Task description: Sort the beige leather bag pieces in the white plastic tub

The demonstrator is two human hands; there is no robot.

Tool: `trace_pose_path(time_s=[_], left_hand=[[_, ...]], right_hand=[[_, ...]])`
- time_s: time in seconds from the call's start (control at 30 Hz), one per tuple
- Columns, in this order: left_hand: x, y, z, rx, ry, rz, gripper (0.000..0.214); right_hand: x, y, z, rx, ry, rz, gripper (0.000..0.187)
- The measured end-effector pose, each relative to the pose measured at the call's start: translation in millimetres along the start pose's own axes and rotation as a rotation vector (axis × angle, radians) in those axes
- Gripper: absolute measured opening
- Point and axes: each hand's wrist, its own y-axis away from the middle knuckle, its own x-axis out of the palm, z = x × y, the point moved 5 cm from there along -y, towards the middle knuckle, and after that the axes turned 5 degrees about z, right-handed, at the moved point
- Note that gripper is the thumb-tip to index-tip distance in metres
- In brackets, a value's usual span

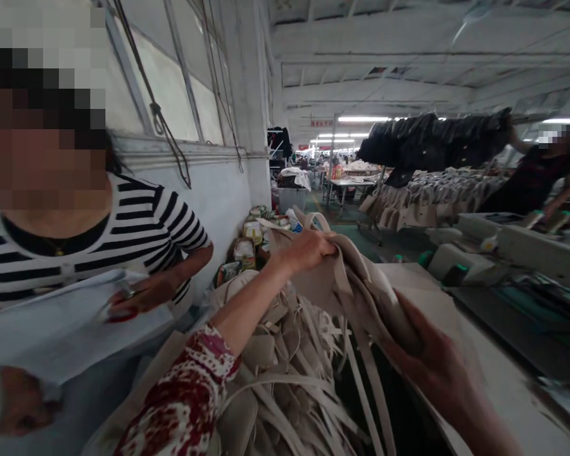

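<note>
My left hand is stretched forward and grips the top edge of a beige canvas bag with long straps. My right hand holds the same bag lower down, fingers pinched on the fabric. Beneath both hands lies a big pile of beige bags and straps. My left sleeve is red and white floral.
A person in a striped shirt stands at the left holding pale blue cloth and red-handled scissors. Another person works at the right by a rack of dark garments. A work table runs along the right.
</note>
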Motion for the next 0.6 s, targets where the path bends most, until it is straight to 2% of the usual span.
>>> trace_pose_path(time_s=[0.07, 0.1, 0.17, 0.2, 0.27, 0.37, 0.4, 0.43, 0.47, 0.5, 0.53, 0.6], left_hand=[[0.8, 21.7, 48.7, -0.107, 0.001, -0.079, 0.027], [8.5, 38.4, 69.2, -0.167, 0.008, -0.102, 0.028], [43.2, 83.0, 98.1, -0.306, 0.042, -0.102, 0.029], [71.2, 109.9, 105.6, -0.394, 0.078, -0.077, 0.030], [142.7, 169.6, 106.2, -0.607, 0.170, -0.029, 0.033], [257.9, 253.8, 79.9, -0.933, 0.372, 0.030, 0.044], [286.2, 275.0, 69.2, -1.010, 0.436, 0.023, 0.046], [304.9, 290.8, 60.1, -1.044, 0.465, 0.011, 0.049], [314.7, 301.6, 54.3, -1.057, 0.481, 0.025, 0.052], [316.4, 306.9, 51.9, -1.027, 0.502, 0.078, 0.053], [311.4, 308.8, 53.6, -0.986, 0.527, 0.171, 0.054], [288.8, 305.4, 67.0, -0.879, 0.606, 0.423, 0.048]], right_hand=[[22.4, -47.9, 14.3, -0.130, 0.075, -0.049, 0.063], [38.3, -66.8, 19.0, -0.192, 0.111, -0.053, 0.061], [82.9, -94.3, 20.2, -0.280, 0.157, 0.001, 0.056], [111.4, -102.4, 16.3, -0.300, 0.170, 0.053, 0.055], [179.1, -106.8, 0.3, -0.289, 0.185, 0.204, 0.056], [289.6, -86.6, -33.9, -0.192, 0.188, 0.507, 0.060], [321.1, -76.4, -45.1, -0.143, 0.185, 0.588, 0.057], [346.6, -67.3, -55.5, -0.081, 0.186, 0.635, 0.055], [365.8, -60.3, -63.6, -0.030, 0.192, 0.654, 0.054], [379.2, -55.6, -69.4, 0.004, 0.199, 0.661, 0.053], [387.5, -53.8, -72.8, 0.017, 0.206, 0.661, 0.053], [393.7, -56.3, -73.9, -0.005, 0.212, 0.668, 0.055]])
